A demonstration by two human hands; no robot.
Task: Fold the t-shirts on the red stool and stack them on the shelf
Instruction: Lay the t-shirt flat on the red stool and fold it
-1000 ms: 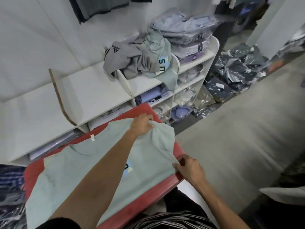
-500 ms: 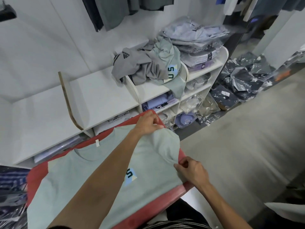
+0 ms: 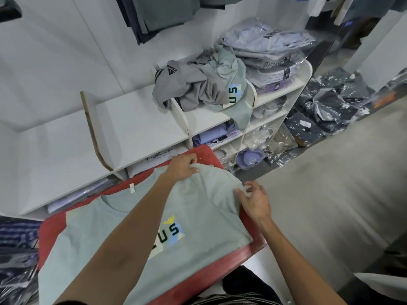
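Observation:
A pale green t-shirt (image 3: 136, 234) with a "US" print lies front up, spread over the red stool (image 3: 231, 260). My left hand (image 3: 181, 168) reaches across it and grips the cloth at the far right shoulder. My right hand (image 3: 253, 200) is at the stool's right edge and pinches the sleeve edge between thumb and fingers, with the sleeve turned in over the shirt body. My left forearm hides part of the print. Behind the stool stands the white shelf (image 3: 143, 119).
A heap of unfolded grey and green shirts (image 3: 198, 89) lies on the shelf top, next to a stack of bagged shirts (image 3: 268, 47). Dark bagged clothes (image 3: 330, 106) cover the floor at the right. Hanging garments (image 3: 154, 14) are overhead. More bagged clothes (image 3: 15, 271) sit at the left.
My right hand has moved up along the stool's right edge toward my left hand, bringing the sleeve inward. My left hand keeps its grip at the shoulder.

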